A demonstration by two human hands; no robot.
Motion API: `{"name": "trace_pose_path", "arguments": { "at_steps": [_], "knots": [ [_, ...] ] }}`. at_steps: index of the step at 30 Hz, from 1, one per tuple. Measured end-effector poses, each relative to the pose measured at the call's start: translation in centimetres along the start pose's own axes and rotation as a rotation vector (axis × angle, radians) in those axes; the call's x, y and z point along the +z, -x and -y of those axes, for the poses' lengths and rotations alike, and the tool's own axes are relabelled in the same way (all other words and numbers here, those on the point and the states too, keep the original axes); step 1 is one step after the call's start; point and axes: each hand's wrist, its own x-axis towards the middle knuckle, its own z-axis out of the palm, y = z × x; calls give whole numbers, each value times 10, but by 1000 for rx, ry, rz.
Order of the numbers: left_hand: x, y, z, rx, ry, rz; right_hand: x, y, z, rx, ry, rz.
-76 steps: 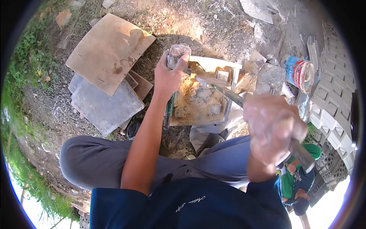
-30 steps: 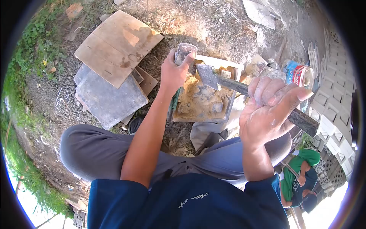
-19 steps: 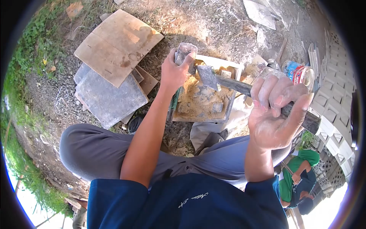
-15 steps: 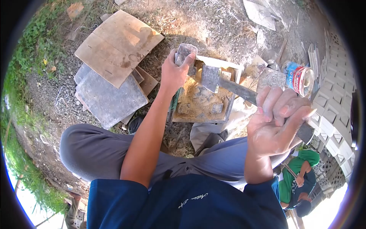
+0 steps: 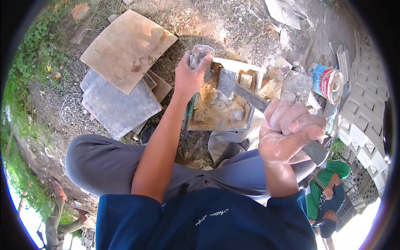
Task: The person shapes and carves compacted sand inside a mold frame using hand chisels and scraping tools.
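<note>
My left hand grips a small grey block with a rounded, worn top, at the far left corner of a shallow light-rimmed box. In that box lie yellowish sand and several small grey pieces, one a small block. Wrapped round the shaft of a long-handled tool with a square metal head, my right hand is to the right of the box. The tool's head hangs over the sand; whether it touches anything, I cannot tell.
Left of the box, a brown board overlaps grey slabs. A labelled bucket lies tilted on the right, near stacked pale blocks. A person in green is at lower right; another person's legs show at lower left.
My right hand and the tool have moved left and slightly nearer the box's middle. My left hand keeps its hold on the block. Another person's legs have come into view at lower left.
</note>
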Motion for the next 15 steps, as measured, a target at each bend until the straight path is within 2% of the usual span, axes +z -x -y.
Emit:
{"name": "trace_pose_path", "arguments": {
  "at_steps": [7, 11, 15],
  "knots": [
    [0, -4, -3, 78, -81, -36, 4, -1, -2, -45, 75, -59],
    [0, -3, 5, 81, -86, -37, 5, 5, 0, -133, -22, -85],
    [1, -9, -2, 51, -54, -16, 6, -2, 2, -55, 90, -60]
  ]
}}
